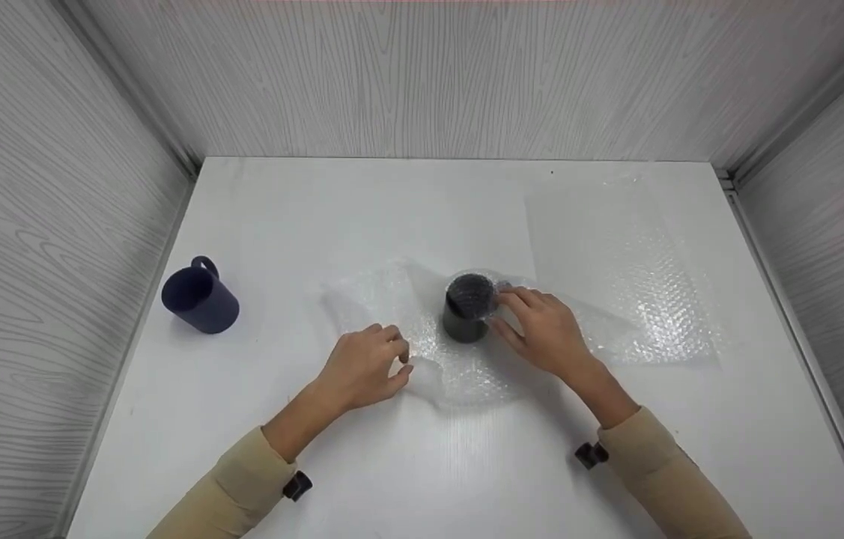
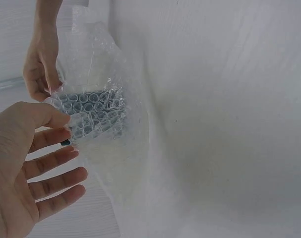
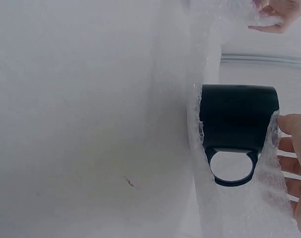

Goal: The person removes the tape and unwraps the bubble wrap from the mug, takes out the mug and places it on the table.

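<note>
A black mug (image 1: 460, 326) stands upright on a sheet of bubble wrap (image 1: 478, 385) at mid-table. Part of the sheet is drawn up over the mug's mouth. My right hand (image 1: 545, 333) pinches the wrap beside the rim, on the mug's right. In the right wrist view the mug's handle (image 3: 232, 183) shows between the folds of wrap. Left of the mug, my left hand (image 1: 365, 368) has its thumb and index finger at the sheet's lifted edge, apparently pinching it. Its other fingers are loosely extended in the left wrist view.
A dark blue mug (image 1: 213, 309) stands near the table's left edge, handle toward the back. Another flat sheet of bubble wrap (image 1: 601, 239) lies on the right side of the white table (image 1: 362, 209). Grey wood-grain panels (image 1: 422, 82) enclose the back and sides.
</note>
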Action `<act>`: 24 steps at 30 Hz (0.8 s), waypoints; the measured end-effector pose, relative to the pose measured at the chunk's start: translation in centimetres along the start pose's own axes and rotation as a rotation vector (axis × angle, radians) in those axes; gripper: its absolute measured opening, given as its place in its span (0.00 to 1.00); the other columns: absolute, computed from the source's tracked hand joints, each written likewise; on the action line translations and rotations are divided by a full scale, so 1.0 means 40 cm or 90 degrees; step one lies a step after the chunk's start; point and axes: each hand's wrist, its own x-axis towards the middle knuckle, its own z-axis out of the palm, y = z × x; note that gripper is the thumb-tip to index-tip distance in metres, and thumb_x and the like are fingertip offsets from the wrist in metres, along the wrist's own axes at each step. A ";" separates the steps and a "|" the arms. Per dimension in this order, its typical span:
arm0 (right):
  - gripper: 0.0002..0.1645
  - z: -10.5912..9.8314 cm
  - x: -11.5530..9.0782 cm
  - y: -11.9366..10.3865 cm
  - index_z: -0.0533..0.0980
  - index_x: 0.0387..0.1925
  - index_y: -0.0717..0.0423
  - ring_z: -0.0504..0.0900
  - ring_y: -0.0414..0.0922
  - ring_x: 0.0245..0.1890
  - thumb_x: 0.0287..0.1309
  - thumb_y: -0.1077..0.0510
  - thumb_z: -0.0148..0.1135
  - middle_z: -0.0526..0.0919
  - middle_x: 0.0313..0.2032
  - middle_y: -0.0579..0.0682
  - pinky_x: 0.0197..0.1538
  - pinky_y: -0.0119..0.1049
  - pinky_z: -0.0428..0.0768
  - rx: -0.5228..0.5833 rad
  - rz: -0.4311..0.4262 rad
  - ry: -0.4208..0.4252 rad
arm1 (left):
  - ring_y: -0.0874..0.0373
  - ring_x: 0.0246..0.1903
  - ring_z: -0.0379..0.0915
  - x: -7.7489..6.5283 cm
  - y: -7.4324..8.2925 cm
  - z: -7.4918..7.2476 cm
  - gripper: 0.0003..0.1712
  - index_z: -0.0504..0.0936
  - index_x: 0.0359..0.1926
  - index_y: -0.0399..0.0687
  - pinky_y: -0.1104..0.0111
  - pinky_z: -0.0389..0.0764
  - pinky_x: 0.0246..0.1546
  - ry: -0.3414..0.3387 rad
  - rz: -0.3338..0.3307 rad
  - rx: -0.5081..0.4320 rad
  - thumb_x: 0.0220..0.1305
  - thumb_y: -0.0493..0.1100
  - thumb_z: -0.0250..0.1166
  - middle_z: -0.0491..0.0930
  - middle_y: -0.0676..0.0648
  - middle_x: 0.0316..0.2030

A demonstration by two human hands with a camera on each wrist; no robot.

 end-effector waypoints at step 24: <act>0.19 -0.001 0.001 0.000 0.82 0.53 0.52 0.90 0.55 0.51 0.68 0.46 0.70 0.89 0.54 0.53 0.54 0.50 0.87 -0.002 0.001 -0.003 | 0.55 0.32 0.85 0.046 -0.008 -0.047 0.20 0.89 0.35 0.52 0.65 0.84 0.26 0.091 -0.029 -0.009 0.64 0.62 0.73 0.89 0.52 0.35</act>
